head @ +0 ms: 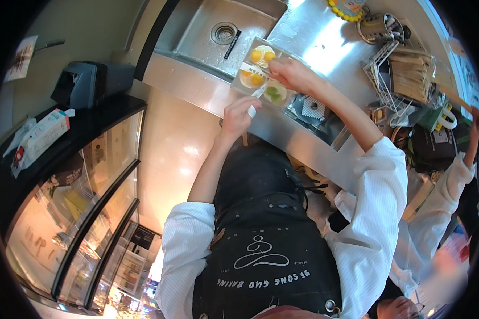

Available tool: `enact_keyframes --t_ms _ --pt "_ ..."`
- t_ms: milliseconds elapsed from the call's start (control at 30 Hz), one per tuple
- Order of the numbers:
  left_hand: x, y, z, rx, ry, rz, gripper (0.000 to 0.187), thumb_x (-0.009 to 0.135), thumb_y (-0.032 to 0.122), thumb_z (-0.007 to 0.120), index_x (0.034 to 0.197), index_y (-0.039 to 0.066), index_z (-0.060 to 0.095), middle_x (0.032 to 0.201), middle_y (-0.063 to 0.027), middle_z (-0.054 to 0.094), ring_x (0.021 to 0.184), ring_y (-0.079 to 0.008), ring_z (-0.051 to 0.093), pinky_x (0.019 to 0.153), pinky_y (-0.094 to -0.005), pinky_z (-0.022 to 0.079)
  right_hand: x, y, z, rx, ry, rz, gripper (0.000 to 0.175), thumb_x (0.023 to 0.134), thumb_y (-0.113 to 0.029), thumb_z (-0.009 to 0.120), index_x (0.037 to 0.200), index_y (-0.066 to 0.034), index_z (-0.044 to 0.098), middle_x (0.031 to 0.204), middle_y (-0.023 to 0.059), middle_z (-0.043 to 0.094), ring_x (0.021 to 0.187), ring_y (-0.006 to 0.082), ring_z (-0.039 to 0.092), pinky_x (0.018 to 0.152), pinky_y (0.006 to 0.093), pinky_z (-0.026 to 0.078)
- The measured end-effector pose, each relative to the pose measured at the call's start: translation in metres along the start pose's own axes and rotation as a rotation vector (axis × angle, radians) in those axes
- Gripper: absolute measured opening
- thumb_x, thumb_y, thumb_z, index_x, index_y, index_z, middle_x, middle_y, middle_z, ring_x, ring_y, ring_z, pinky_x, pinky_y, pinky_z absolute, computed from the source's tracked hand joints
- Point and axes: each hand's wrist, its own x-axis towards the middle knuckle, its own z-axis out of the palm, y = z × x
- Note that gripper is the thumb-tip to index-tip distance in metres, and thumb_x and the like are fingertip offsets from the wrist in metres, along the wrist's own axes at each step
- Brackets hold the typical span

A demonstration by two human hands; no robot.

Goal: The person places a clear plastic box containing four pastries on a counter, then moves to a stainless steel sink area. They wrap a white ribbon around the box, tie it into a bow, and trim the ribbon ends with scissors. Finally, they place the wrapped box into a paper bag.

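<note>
A clear plastic box [245, 85] of pastries sits at the sink's edge on the steel counter. Cream-coloured rounds inside bear yellow balls [262, 56] and green balls [276, 94]. Across the box lies a pale printed band [254, 70]. My right hand [293, 75] presses its curled fingers on the band's right end; whether it pinches the band is hidden. Near the box's front side, my left hand [240, 115] is closed round a small white strip or tag [259, 91], with more white [251, 111] showing between its fingers.
A steel sink [199, 36] holds a black marker [232, 44] beside the drain. Right of the box are a round metal item [309, 108], a wire rack [377, 75] with paper bags [409, 73] and a utensil holder [377, 30]. Another person [431, 223] stands at the right.
</note>
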Motion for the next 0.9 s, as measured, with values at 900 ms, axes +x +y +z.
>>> enact_keyframes --t_ms 900 --pt "-0.032 -0.005 0.019 0.16 0.219 -0.315 0.009 0.092 0.016 0.074 0.088 0.008 0.07 0.072 -0.0041 0.061 0.059 -0.0184 0.057 0.054 -0.0312 0.045 0.01 -0.005 -0.008 -0.02 -0.049 0.078 0.014 0.088 -0.004 0.074 0.094 -0.0033 0.061 0.089 0.0116 0.067 0.081 0.0295 0.069 0.074 0.0372 0.057"
